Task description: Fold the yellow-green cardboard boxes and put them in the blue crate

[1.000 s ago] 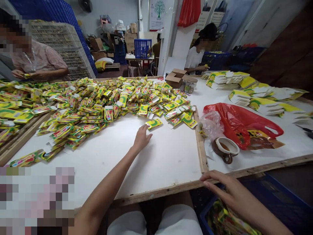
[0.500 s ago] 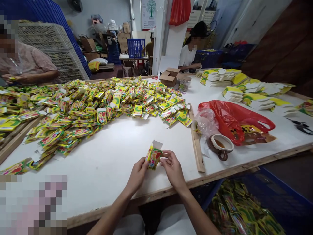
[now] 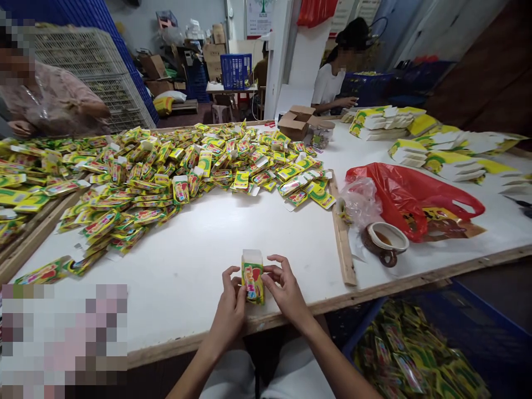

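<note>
A small yellow, green and red carton (image 3: 252,276) stands upright near the front edge of the white table (image 3: 199,260), its white top flap up. My left hand (image 3: 229,306) grips its left side and my right hand (image 3: 285,289) pinches its right side; both are closed on it. Beyond lies a big heap of flat cartons of the same kind (image 3: 158,166), spread over the far left half of the table.
A wooden strip (image 3: 341,235) divides the table. Right of it lie a red plastic bag (image 3: 411,199), a clear bag (image 3: 361,200) and a brown cup (image 3: 384,241). A blue crate (image 3: 419,349) with cartons sits at lower right. Two other people work at the far side.
My left hand picked a flat carton from the heap's edge and brought it close. My right hand came up from the crate. Both now hold the carton, which is opened into a box.
</note>
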Motion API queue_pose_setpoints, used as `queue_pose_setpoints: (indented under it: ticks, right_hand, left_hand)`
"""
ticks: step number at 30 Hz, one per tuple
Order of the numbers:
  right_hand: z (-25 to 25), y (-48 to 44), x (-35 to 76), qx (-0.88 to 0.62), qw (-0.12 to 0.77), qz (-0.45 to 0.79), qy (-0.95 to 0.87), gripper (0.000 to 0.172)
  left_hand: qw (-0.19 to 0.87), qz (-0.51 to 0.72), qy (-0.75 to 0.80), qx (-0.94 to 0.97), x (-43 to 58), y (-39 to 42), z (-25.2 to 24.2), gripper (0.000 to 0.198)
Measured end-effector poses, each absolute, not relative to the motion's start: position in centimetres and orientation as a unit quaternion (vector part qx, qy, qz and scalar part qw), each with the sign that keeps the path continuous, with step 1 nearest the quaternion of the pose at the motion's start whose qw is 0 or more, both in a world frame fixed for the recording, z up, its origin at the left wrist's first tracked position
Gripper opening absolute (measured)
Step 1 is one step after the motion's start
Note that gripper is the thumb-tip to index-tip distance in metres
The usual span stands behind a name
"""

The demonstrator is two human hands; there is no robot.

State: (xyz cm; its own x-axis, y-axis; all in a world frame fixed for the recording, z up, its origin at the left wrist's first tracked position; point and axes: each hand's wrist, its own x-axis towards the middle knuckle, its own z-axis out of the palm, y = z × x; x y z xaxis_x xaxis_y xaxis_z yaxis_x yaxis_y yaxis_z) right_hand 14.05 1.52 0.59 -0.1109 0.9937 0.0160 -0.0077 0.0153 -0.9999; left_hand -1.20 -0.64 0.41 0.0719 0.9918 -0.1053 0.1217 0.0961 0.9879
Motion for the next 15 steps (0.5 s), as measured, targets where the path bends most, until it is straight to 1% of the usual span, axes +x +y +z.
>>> queue_pose_setpoints:
  ticks: [3,5,7,9,11,13,15]
  right_hand:
    - [0.7,1.3,14.2,-0.460,0.465,0.523,-0.547,0.033]
    - [0.6,1.3,14.3,-0.454,0.451,0.525,-0.561,0.030]
    - [0.4,1.3,14.4,-0.448,0.438,0.530,-0.571,0.030]
    - [0.2,1.4,14.7,-0.442,0.425,0.539,-0.578,0.034]
    - [0.2,1.8,15.0,-0.431,0.405,0.551,-0.588,0.033]
    - [0.3,2.3,15.1,-0.424,0.381,0.554,-0.606,0.023]
    - [0.5,3.1,14.9,-0.429,0.369,0.537,-0.625,0.012]
  left_hand:
    - [0.516,0.428,0.531,0.520,-1.1,-0.8,0.5,0.036]
    - [0.532,0.435,0.510,0.517,-1.2,-0.9,0.8,0.040]
    - [0.547,0.438,0.498,0.511,-1.4,-1.0,1.1,0.043]
    - [0.560,0.427,0.497,0.508,-1.7,-1.0,1.3,0.043]
    - [0.577,0.407,0.492,0.509,-2.2,-0.9,1.5,0.040]
    - [0.591,0.393,0.483,0.513,-2.6,-0.6,1.4,0.034]
    - [0.582,0.396,0.480,0.524,-2.9,-0.1,1.3,0.024]
